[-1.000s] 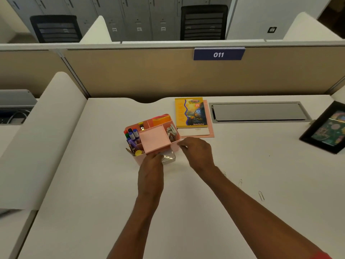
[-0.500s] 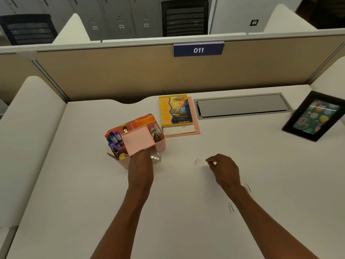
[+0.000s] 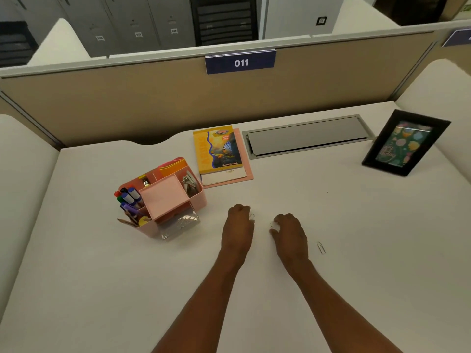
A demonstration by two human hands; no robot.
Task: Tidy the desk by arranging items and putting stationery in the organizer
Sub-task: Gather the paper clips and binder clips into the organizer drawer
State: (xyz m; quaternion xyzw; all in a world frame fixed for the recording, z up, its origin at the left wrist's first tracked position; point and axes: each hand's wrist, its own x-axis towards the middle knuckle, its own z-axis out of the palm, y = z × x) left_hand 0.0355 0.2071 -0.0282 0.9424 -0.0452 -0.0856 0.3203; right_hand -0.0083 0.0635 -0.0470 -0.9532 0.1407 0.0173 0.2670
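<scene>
The pink organizer [image 3: 175, 202] stands at the desk's left-centre, holding markers, pencils and sticky notes. Its clear front drawer [image 3: 181, 222] is pulled out with paper clips inside. My left hand [image 3: 238, 226] is to the right of the organizer, its fingertips curled onto a paper clip [image 3: 252, 216] lying on the desk. My right hand [image 3: 289, 231] is close beside it and pinches a second paper clip [image 3: 272, 226] between thumb and fingers. A third paper clip [image 3: 321, 247] lies loose on the desk to the right of my right hand.
A yellow book on a pink folder [image 3: 219, 151] lies behind the organizer. A grey cable hatch [image 3: 305, 136] is set into the desk at the back. A black photo frame [image 3: 405, 142] stands at the right. A beige partition runs along the back.
My left hand left the organizer's drawer and moved right to the clip on the desk. My right hand shifted little and now sits beside the left. The camera swung right.
</scene>
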